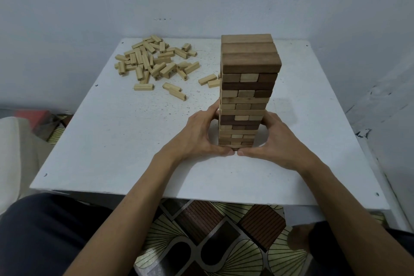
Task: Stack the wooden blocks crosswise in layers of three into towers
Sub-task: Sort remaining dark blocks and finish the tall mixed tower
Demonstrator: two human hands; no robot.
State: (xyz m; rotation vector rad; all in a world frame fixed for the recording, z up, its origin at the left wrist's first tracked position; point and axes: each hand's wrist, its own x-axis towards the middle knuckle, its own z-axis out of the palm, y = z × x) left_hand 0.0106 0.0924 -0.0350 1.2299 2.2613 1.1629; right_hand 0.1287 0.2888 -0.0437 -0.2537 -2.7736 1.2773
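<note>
A tall tower of brown and pale wooden blocks stands upright on the white table, its layers laid crosswise, with three brown blocks on top. My left hand cups the tower's lower left side, fingers against the blocks. My right hand cups the lower right side in the same way. Both thumbs lie along the tower's front base and nearly meet there. A loose pile of pale blocks lies at the table's far left.
Two stray pale blocks lie just left of the tower, and others are scattered nearer the middle. The table stands against a white wall. Patterned floor and my dark-clad legs show below the table's front edge.
</note>
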